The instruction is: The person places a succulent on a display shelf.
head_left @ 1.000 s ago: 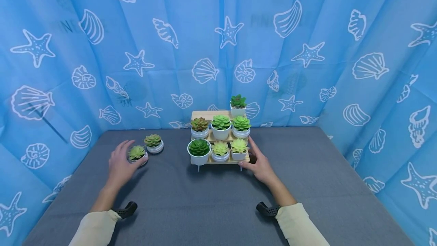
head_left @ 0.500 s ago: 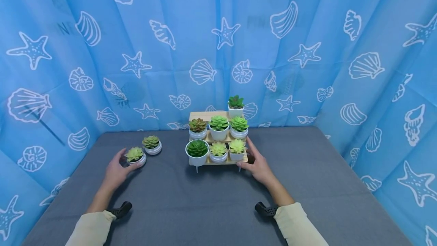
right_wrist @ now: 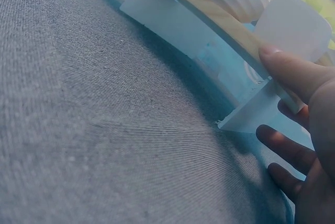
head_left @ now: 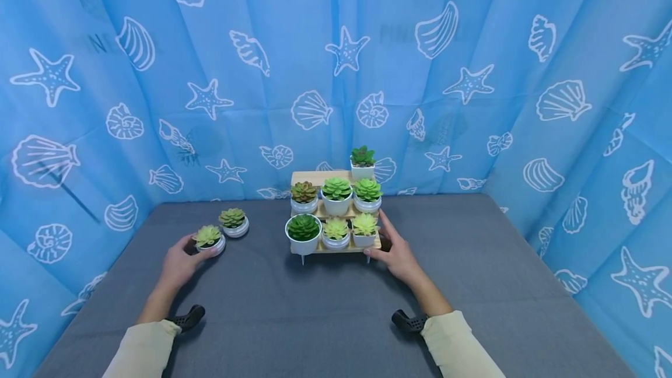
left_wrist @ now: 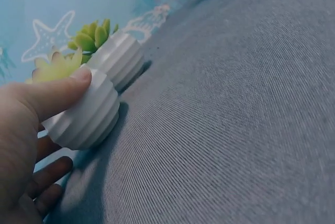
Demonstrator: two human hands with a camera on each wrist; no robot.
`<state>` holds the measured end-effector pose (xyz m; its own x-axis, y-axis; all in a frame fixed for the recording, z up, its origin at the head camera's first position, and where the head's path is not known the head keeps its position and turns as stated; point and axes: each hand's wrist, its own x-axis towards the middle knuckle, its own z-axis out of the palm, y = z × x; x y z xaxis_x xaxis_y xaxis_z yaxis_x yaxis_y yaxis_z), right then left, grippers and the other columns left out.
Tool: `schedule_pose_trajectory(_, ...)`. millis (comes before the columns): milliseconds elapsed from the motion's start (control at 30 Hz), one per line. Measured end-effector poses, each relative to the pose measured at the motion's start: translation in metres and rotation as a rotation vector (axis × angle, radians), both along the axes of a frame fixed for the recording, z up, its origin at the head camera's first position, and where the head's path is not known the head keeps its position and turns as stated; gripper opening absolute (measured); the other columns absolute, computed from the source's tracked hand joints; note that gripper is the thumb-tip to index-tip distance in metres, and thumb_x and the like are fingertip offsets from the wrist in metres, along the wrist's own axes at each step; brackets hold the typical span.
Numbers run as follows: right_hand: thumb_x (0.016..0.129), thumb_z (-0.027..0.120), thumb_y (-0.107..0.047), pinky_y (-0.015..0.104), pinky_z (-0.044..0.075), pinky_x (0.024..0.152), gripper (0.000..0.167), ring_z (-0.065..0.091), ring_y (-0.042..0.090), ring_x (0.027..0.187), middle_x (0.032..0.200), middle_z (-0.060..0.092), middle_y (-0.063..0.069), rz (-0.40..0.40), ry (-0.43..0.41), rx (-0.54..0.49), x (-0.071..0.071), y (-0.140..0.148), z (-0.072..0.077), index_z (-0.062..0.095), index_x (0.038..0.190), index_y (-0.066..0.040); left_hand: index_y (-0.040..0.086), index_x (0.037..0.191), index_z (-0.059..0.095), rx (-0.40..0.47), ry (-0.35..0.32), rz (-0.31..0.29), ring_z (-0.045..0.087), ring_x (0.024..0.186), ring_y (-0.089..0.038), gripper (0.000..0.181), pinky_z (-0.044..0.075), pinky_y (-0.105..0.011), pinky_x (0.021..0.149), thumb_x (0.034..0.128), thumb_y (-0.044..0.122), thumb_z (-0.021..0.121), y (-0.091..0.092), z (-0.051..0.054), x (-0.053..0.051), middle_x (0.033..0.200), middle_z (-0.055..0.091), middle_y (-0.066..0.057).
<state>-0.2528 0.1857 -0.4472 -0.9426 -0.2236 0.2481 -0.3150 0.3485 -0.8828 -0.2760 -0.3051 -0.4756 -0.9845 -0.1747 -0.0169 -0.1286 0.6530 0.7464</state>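
Note:
At the left of the head view, my left hand holds a small pale-green potted succulent by its white ribbed pot. In the left wrist view the thumb presses the pot's near side and a finger lies behind it; whether the pot touches the cloth is unclear. A second potted succulent stands just behind it. My right hand grips the right end of a three-tier wooden plant stand. Its thumb lies on the lowest shelf's front edge, as the right wrist view shows, with a finger below.
Several potted succulents fill the stand's two lower tiers, among them a dark-green one at front left. One square pot is at the top right. Grey cloth covers the table, and a blue shell-print curtain hangs behind.
My left hand has come slightly back toward the left and closed its fingers around the nearer succulent's pot. The right hand keeps its grip on the stand. The whole view shifted slightly.

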Motion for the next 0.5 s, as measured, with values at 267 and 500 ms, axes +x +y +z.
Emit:
schedule_pose_trajectory(267,0.086,0.074,-0.006,0.057,0.041,0.096,0.095,0.052,0.043,0.12,0.137,0.048,0.029,0.0,-0.008,0.011,0.0014,-0.0003,0.0033,0.011,0.157,-0.011,-0.009,0.14,0.042,0.013,0.073,0.072,0.047,0.12,-0.043,0.084,0.041,-0.055,0.096,0.0845,0.046,0.074,-0.0001,0.0011,-0.0023,0.134,0.047,-0.031)
schedule_pose_trajectory(500,0.087,0.074,-0.007,0.052,0.045,0.093,0.095,0.054,0.042,0.118,0.136,0.049,0.03,0.006,0.03,0.005,-0.0044,0.0008,-0.0059,0.011,0.157,-0.009,-0.008,0.143,0.038,0.112,0.081,0.163,0.044,0.124,-0.043,0.085,0.042,-0.054,0.097,0.0853,0.043,0.073,-0.0067,0.008,-0.0027,0.139,0.044,-0.03)
